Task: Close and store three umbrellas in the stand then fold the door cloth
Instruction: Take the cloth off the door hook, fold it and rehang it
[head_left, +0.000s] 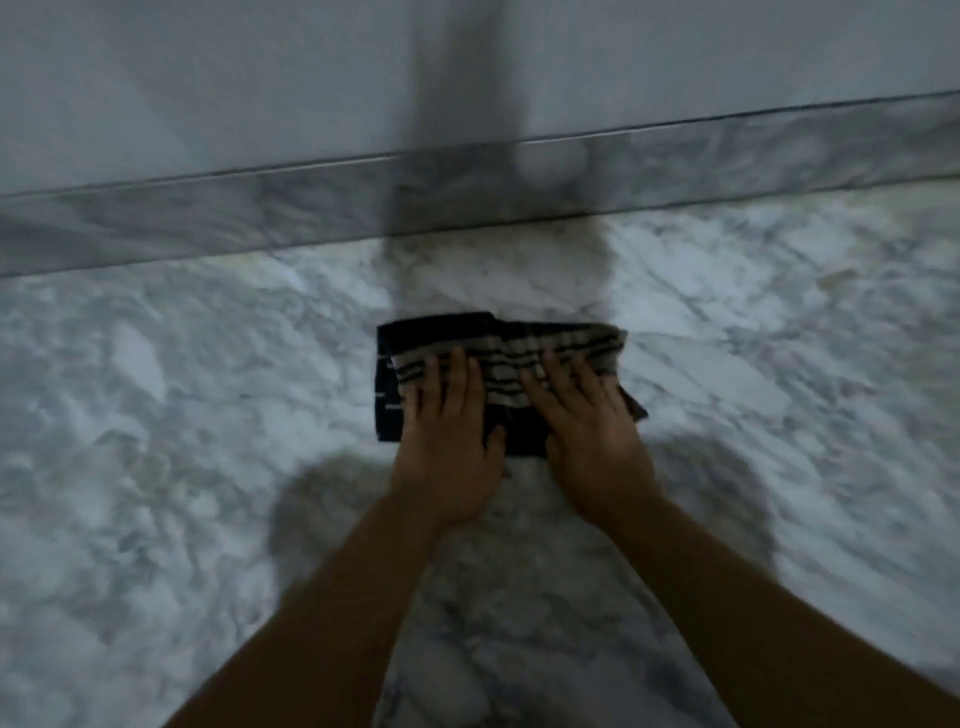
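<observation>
The door cloth (506, 345), dark with grey stripes, lies folded into a small rectangle on the marble floor. My left hand (447, 441) rests flat on its left half, fingers spread and pointing away from me. My right hand (587, 426) presses flat on its right half, fingers apart. Both palms cover the near edge of the cloth. No umbrella or stand is in view.
A grey marble skirting (208, 218) runs along the base of a pale wall (208, 78) just beyond the cloth. White veined marble floor (156, 415) spreads on both sides. My own shadow falls over the cloth and up the wall.
</observation>
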